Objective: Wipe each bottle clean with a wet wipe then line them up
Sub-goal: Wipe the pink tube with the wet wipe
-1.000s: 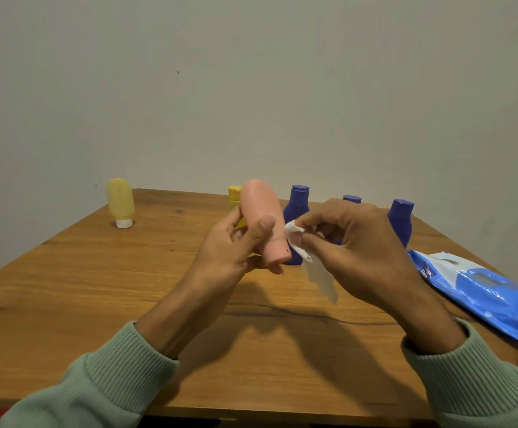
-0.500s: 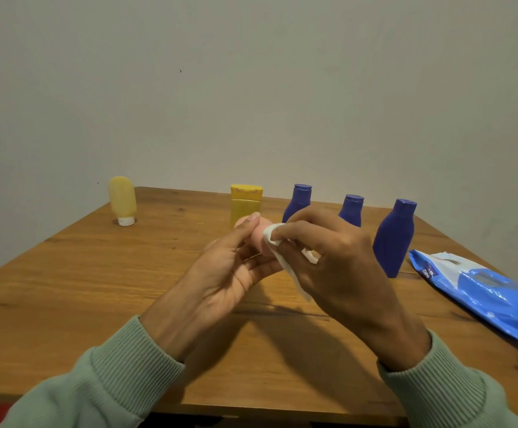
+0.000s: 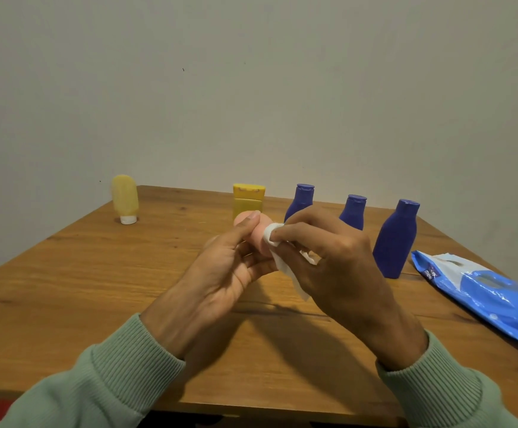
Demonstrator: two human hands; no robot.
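Observation:
My left hand (image 3: 227, 267) grips a pink bottle (image 3: 259, 237) above the table's middle, most of it hidden by my fingers. My right hand (image 3: 328, 267) presses a white wet wipe (image 3: 282, 257) against the bottle's near end; the wipe's tail hangs below my fingers. Three dark blue bottles stand upright behind my hands: one (image 3: 301, 200) at the left, one (image 3: 354, 211) in the middle, and a larger one (image 3: 396, 239) at the right. A yellow flat bottle (image 3: 248, 200) stands left of them. A pale yellow tube (image 3: 124, 197) stands on its white cap at the far left.
A blue pack of wet wipes (image 3: 486, 291) lies flat at the right of the wooden table (image 3: 82, 288). A plain wall rises just behind the table's far edge.
The pink bottle has been tipped from upright to pointing away from me and lowered. My right hand with the wipe has moved onto its near end.

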